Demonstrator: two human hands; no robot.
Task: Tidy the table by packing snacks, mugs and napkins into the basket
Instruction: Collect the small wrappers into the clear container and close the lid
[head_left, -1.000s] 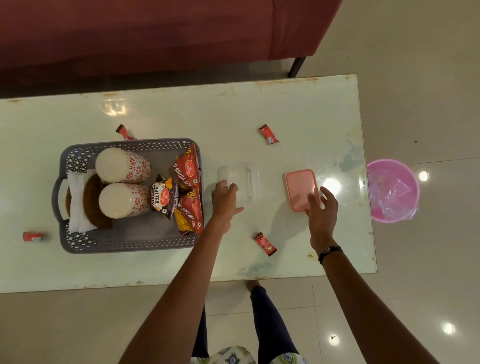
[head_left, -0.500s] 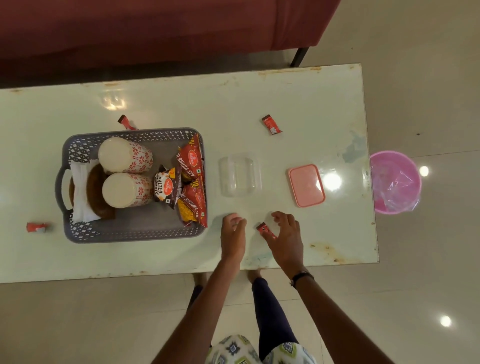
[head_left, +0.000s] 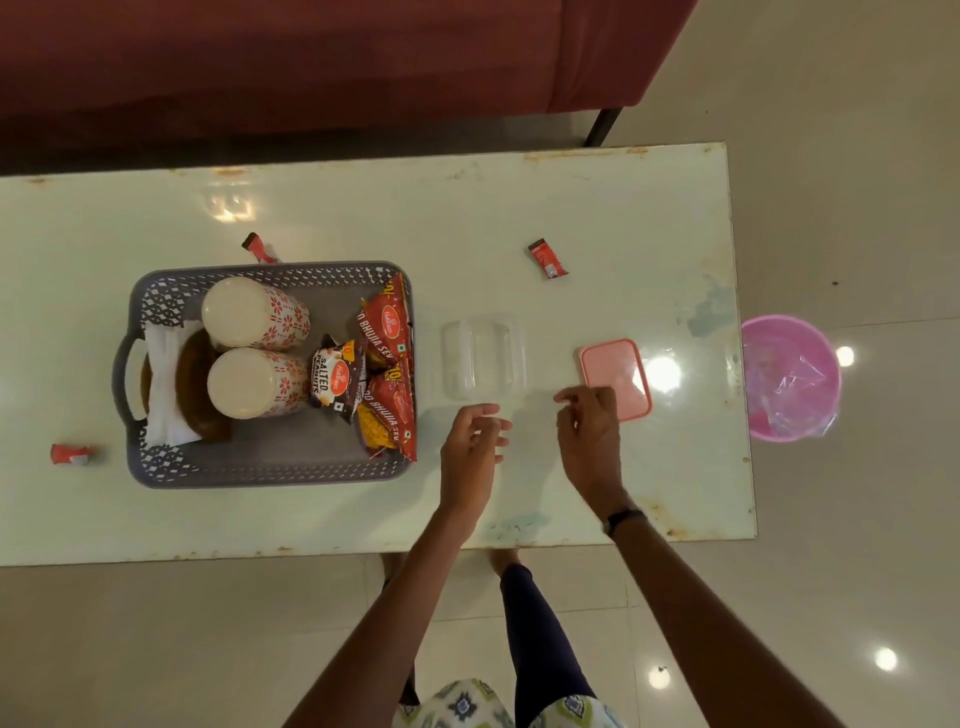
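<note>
A grey basket (head_left: 270, 474) on the left of the table holds two floral mugs (head_left: 254, 312) (head_left: 254, 383) on their sides, white napkins (head_left: 162, 384), a peanut packet (head_left: 335, 376) and red sev packets (head_left: 387, 322). My left hand (head_left: 475, 447) hovers open just right of the basket, below a clear plastic box (head_left: 483, 356). My right hand (head_left: 587, 431) has its fingers curled, beside the pink lid (head_left: 618, 382); the small red sachet it touched is gone from the table, hidden in its fingers. Loose red sachets (head_left: 545, 258) (head_left: 257, 247) (head_left: 70, 453) lie on the table.
The white table (head_left: 675, 467) ends at the right, where a pink bin (head_left: 789, 376) stands on the floor. A red sofa (head_left: 311, 52) runs along the far side. My legs are below the near edge.
My right hand came from the pink lid to the red sachet near the front edge and lifted it off the table. My left hand drew back from the clear box.
</note>
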